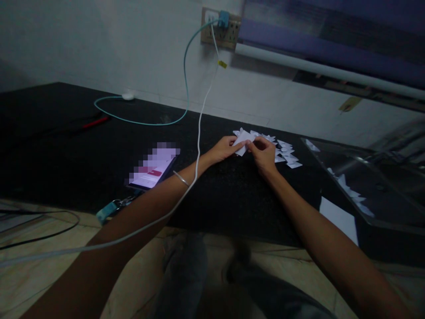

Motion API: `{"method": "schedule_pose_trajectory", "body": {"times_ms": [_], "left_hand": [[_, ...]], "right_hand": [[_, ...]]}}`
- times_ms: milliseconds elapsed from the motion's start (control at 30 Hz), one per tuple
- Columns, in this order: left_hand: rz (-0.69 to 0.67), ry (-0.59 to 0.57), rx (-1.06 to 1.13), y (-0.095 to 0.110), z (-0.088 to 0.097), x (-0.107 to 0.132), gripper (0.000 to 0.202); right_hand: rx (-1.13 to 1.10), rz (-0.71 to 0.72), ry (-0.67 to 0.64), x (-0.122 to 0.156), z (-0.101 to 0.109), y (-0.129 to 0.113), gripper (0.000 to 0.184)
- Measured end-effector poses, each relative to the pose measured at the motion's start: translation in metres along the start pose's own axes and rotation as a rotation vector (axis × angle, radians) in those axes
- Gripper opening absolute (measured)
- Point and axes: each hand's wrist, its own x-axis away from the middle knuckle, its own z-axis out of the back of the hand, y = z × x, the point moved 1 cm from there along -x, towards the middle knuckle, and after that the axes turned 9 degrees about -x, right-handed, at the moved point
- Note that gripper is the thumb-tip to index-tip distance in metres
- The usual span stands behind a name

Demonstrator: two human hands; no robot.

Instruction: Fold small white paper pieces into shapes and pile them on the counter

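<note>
A small piece of white paper is held between both hands above the black tabletop. My left hand grips its left side, with the thumb lying across the front. At the lower right edge, my right hand pinches the paper between thumb and fingers. Just behind and to the right of the hands lie several folded white paper triangles. Nearer to me, beside my right forearm, is a stack or sheet of white paper, partly covered by the arm.
A lit phone and a keyring with a teal strap lie left. A white cable crosses my left forearm; a teal cable loops behind. A reflective panel stands right. A wall socket strip is above.
</note>
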Motion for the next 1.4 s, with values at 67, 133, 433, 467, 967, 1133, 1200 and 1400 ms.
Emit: {"method": "schedule_pose_trajectory", "body": {"times_ms": [67,133,433,467,967,1133,1200,1400], "left_hand": [[-0.048,-0.01,-0.037,0.0,0.0,0.001,0.025],[-0.103,-0.017,-0.062,-0.001,0.002,0.001,0.026],[-0.202,-0.013,-0.135,-0.005,0.006,-0.001,0.028],[-0.201,-0.017,-0.136,-0.005,0.006,-0.001,0.027],[-0.164,-0.012,-0.115,-0.007,0.005,-0.001,0.025],[-0.125,-0.04,-0.056,-0.007,0.004,0.0,0.023],[-0.102,-0.059,-0.016,-0.007,0.005,0.0,0.022],[-0.055,-0.064,0.002,-0.002,0.008,0.003,0.018]], "right_hand": [[-0.012,-0.01,-0.015,0.0,0.0,0.0,0.035],[-0.021,-0.03,-0.035,0.0,0.0,0.001,0.035],[-0.024,-0.002,-0.097,0.002,0.003,0.0,0.044],[-0.025,0.003,-0.099,0.002,0.002,-0.001,0.044],[0.003,0.024,-0.132,0.003,0.002,-0.004,0.044],[0.019,0.056,-0.113,0.001,0.003,-0.003,0.043],[0.038,0.065,-0.106,0.0,0.005,-0.002,0.043],[0.052,0.07,-0.071,-0.005,0.011,0.001,0.046]]}}
